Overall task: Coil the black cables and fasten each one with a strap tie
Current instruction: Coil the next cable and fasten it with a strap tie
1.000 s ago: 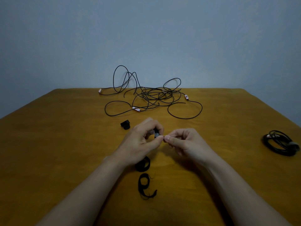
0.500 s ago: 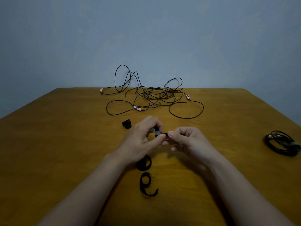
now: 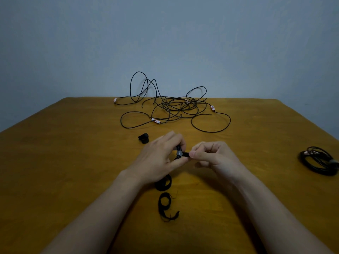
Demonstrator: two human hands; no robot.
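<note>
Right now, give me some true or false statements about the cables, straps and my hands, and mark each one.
1. A coiled cable lies near the table's right edge. True.
2. The tangled cables lie at the table's near edge. False: they lie toward its far edge.
3. The right hand pinches a strap tie's end. True.
4. The left hand lies flat and empty. False: it grips a cable bundle.
5. No spare strap remains on the table. False: a loose strap lies between the forearms.

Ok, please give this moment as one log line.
left hand: grips cable bundle | right hand: pinches strap tie end | tangled cables: far side | tied coil: right edge
</note>
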